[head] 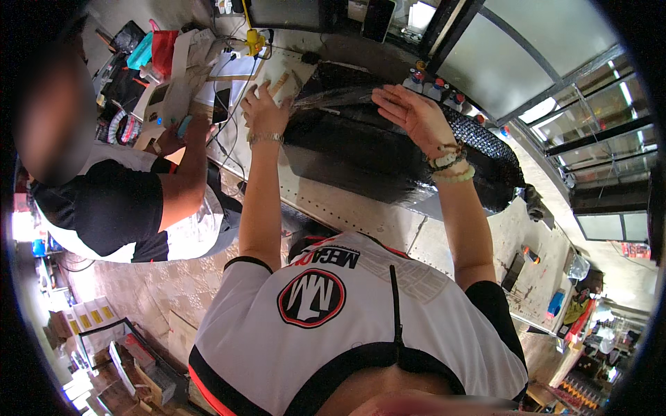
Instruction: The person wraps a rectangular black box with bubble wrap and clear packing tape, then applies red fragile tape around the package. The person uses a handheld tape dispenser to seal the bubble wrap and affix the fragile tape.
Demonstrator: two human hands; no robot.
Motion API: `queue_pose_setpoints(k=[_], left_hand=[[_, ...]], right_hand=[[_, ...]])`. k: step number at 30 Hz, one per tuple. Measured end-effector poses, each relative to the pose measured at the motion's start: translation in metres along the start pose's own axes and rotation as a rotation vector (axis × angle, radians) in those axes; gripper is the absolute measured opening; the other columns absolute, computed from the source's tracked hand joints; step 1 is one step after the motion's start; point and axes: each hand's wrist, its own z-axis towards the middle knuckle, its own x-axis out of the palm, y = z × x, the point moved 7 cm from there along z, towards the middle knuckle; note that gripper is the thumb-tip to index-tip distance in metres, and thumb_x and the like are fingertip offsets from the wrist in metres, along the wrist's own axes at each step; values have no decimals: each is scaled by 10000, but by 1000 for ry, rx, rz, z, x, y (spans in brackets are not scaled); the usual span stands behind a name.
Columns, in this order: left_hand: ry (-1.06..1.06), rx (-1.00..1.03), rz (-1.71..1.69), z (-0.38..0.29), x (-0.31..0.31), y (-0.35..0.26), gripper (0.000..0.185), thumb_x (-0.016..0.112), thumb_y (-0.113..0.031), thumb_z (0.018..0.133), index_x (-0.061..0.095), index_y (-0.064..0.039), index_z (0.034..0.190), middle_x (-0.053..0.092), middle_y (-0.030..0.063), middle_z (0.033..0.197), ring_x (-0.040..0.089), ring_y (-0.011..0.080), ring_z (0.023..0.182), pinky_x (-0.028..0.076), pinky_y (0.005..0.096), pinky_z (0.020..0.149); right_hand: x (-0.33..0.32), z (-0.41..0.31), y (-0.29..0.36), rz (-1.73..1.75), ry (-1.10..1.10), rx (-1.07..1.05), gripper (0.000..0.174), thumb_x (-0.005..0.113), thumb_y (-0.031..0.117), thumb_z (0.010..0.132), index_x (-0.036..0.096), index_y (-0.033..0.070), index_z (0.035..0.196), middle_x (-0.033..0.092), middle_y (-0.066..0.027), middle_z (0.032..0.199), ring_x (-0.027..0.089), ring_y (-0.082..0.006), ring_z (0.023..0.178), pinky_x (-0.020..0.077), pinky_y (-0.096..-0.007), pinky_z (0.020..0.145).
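Note:
My left hand (266, 110), with a metal-banded watch at the wrist, has its fingers spread at the left end of a long black object (359, 151). Its top is dark and glossy, and its far right side (484, 138) has a scaly texture. Shiny wrinkled film (338, 98) lies between my hands; whether the left thumb touches it I cannot tell. My right hand (408, 110), with several bracelets, is over the far edge, fingers straight and close together, nothing in its grasp. A tan strip (280, 83) lies just beyond my left fingers.
A co-worker (119, 192) at the left holds a small teal item (183, 126). Near them are a phone (221, 105), cables and a yellow power adapter (255, 42). Red-capped bottles (433, 89) line the window side. A dark flat item (513, 271) and an orange-black tool (530, 255) lie right.

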Motion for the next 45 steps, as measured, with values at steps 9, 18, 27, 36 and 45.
queue_pose_setpoints(k=[9,18,27,36,45], left_hand=[[417,535,59,-63,1,-81,812,608,-599,810,438,-76,1408,416,160,1462,355,306,1375,296,428,1122],[497,611,241,-70,10,-92,813,635,-584,775,410,-175,1441,350,99,1515,329,340,1383,303,489,1109],[605,597,292,-82,15,-102,799,621,-460,766,329,-248,1479,266,80,1556,248,342,1418,196,686,1066],[629,669,62,-117,34,-169,819,603,-349,738,326,-56,1452,265,170,1538,249,369,1412,150,649,1103],[502,-15,145,-43,33,-30,920,481,-673,829,388,44,1398,493,283,1334,458,408,1267,325,465,1092]], right_hand=[[-43,-5,-39,-440,-424,-262,334,641,287,908,697,-37,968,717,-130,882,706,-220,829,557,-287,722],[-31,-20,-32,-1238,-833,-405,197,679,333,849,702,149,917,627,-83,732,624,-284,743,516,-396,595],[-38,-17,-40,-1489,-780,-415,166,679,263,841,683,124,932,682,20,766,627,-241,877,387,-393,752],[-46,-16,-55,-1450,-719,-301,384,688,224,829,526,128,1164,627,-146,1110,599,-319,1002,418,-471,855],[-8,-35,-61,-1815,-400,-602,519,585,334,894,486,132,1362,439,-135,1416,355,-324,1332,250,-553,1071]])
